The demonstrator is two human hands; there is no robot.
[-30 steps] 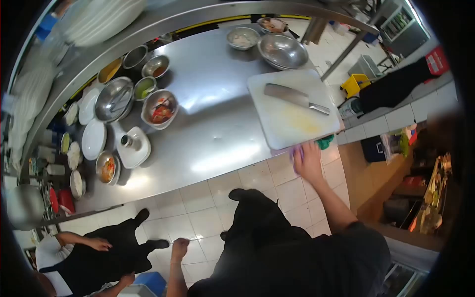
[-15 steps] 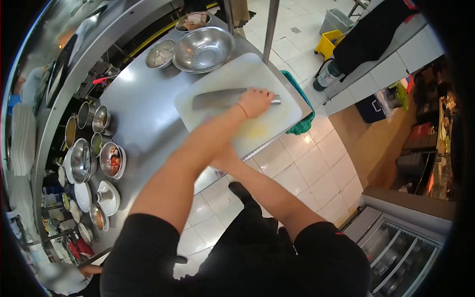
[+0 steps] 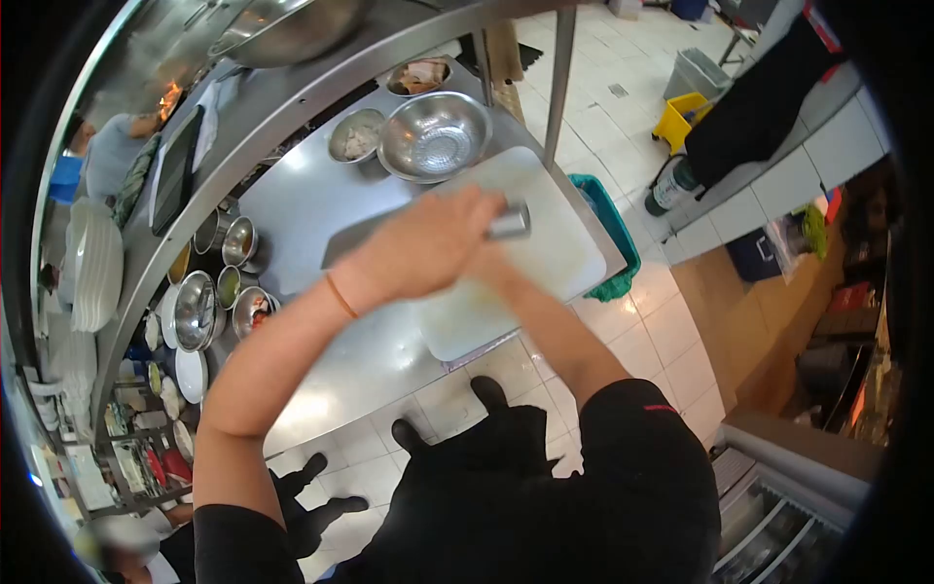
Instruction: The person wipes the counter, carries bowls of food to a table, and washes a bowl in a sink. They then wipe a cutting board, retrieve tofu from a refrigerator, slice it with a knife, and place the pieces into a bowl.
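Observation:
My left hand (image 3: 433,243), with an orange band at its wrist, is closed around a large cleaver-like kitchen knife near its handle. The metal handle (image 3: 511,221) sticks out to the right of the fingers. On the other side, the wide blade (image 3: 352,239) points left, past the edge of the white cutting board (image 3: 564,238). My right forearm (image 3: 545,321) reaches up under the left hand. My right hand is mostly hidden there, so its fingers cannot be made out. Motion blurs both hands a little.
Behind the board stand a large steel bowl (image 3: 435,136), a smaller bowl of pale food (image 3: 357,136) and a bowl of meat (image 3: 420,75). Several steel containers line the counter's left side. A green-lined bin (image 3: 615,234) is beside the board. Another person (image 3: 146,545) is at lower left.
The knife has moved left relative to the board, its blade now beyond the board's edge. My left hand has come nearer and looks larger. The view has shifted, showing more of the shelf.

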